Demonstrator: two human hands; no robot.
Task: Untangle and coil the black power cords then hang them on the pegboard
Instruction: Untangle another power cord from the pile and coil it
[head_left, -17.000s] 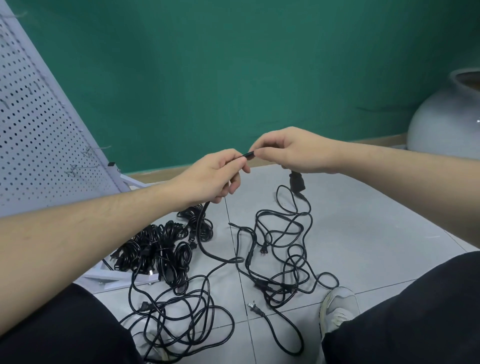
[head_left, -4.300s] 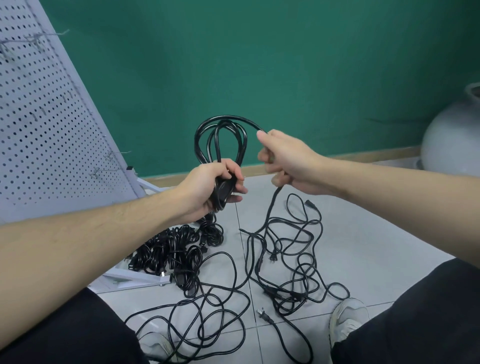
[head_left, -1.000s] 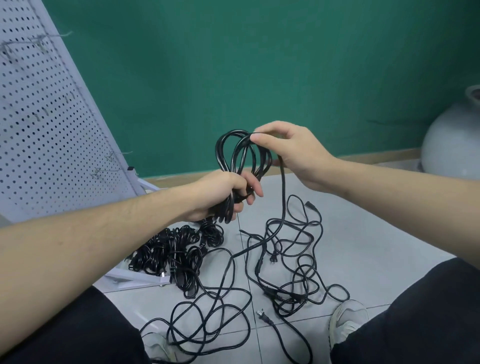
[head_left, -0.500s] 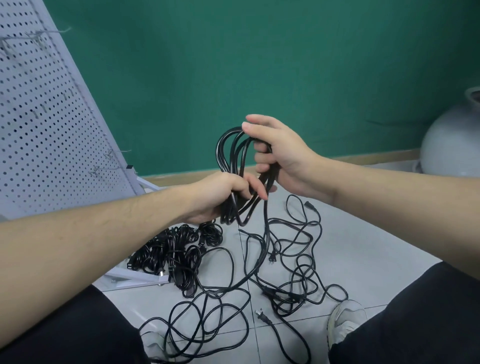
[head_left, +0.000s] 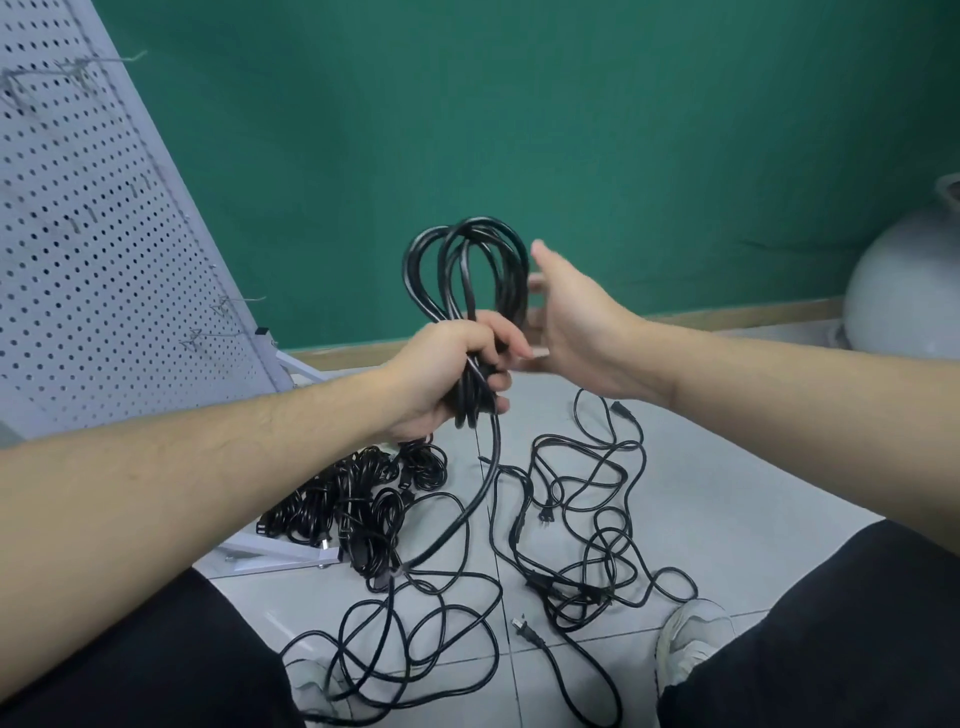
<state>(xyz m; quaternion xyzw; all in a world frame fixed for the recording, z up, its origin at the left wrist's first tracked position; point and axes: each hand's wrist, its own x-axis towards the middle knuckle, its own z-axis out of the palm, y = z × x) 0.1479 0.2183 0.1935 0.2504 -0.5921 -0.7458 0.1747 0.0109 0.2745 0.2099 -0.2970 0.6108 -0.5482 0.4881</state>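
My left hand grips a half-coiled black power cord, whose loops stand up above my fist. One strand of it trails down to the floor. My right hand hovers just right of the loops with fingers straight and holds nothing. More black cords lie on the floor: a loose tangle at centre right, a loose strand loop near my left knee, and a bundled heap by the pegboard foot. The grey pegboard leans at the left, with wire hooks on it.
A green wall rises behind the grey tiled floor. A large grey round pot stands at the far right. The pegboard's white foot bar lies on the floor. My knees in black trousers and a white shoe frame the bottom.
My right hand has let go of the cord and opened beside the loops. The coil has risen slightly in my left hand, which keeps its grip.
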